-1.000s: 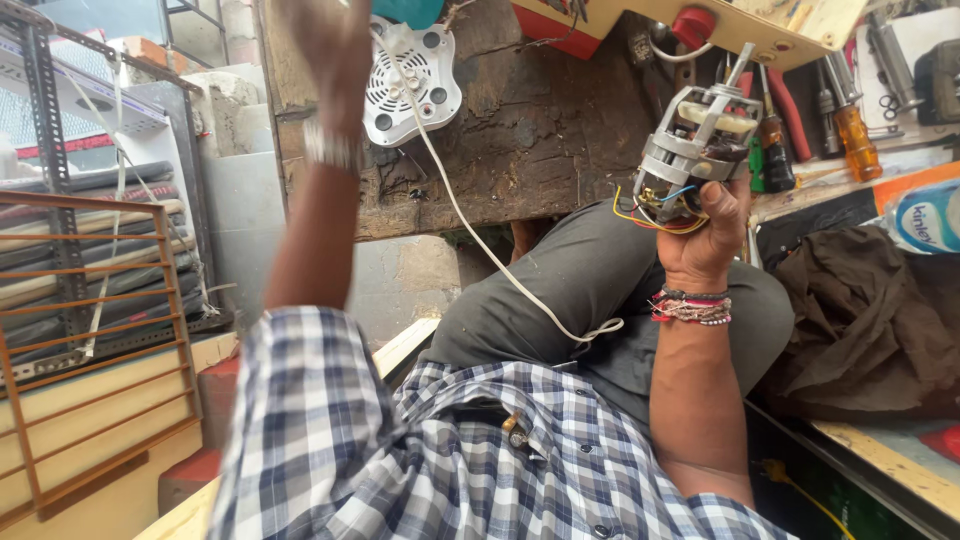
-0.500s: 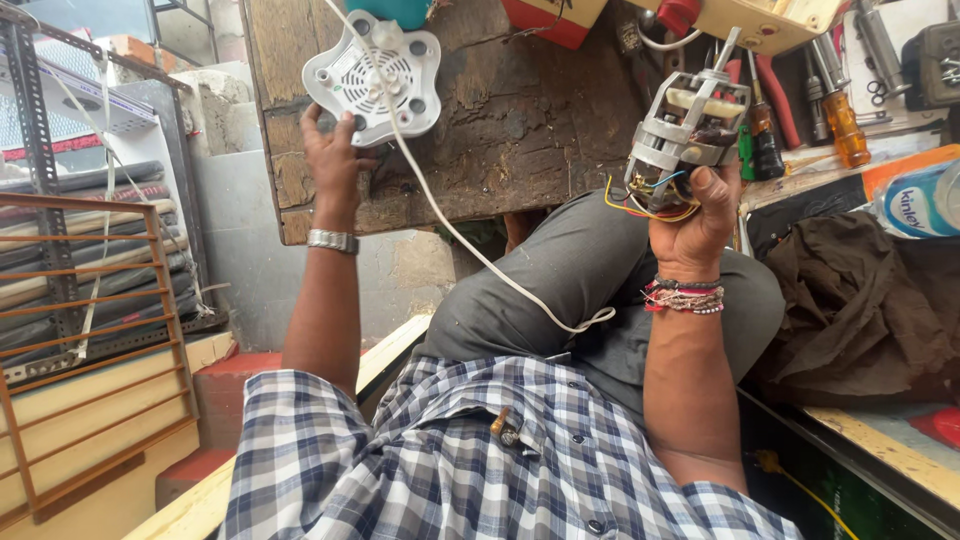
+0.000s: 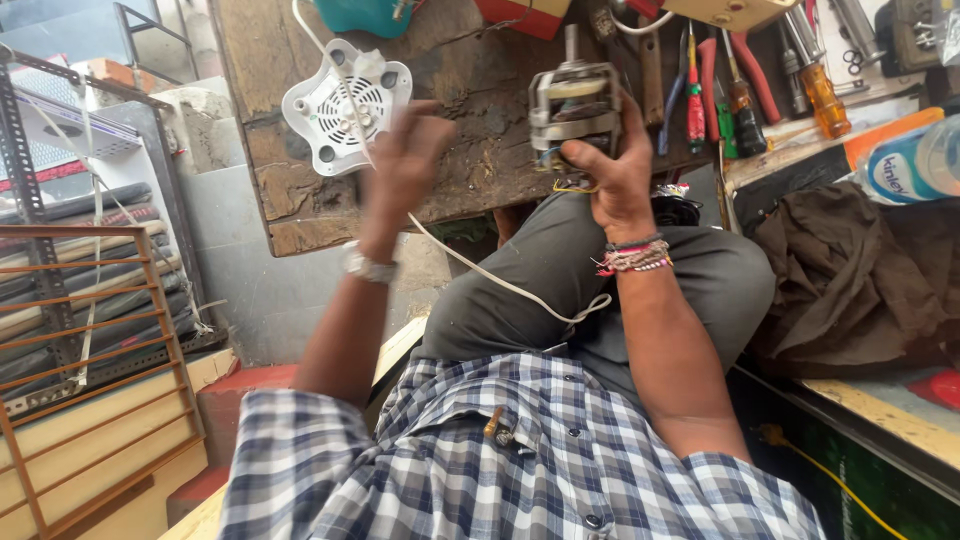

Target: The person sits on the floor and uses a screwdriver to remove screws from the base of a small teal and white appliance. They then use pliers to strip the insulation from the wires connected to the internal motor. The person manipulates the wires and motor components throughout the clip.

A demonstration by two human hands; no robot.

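Left hand lifted off white vented base, fingers loosely open, right hand gripping motor, shifted leftward

Head-worn view, looking down (close), over workbench

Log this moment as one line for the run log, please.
left hand: open, blurred, beside white vented plastic base | right hand: gripping grey metal electric motor | white cord: across lap | surface: worn wooden board

Bench: worn dark wooden workbench, edges chipped
Left side: brown metal grille (slotted steel upright behind it)
Light: daylight
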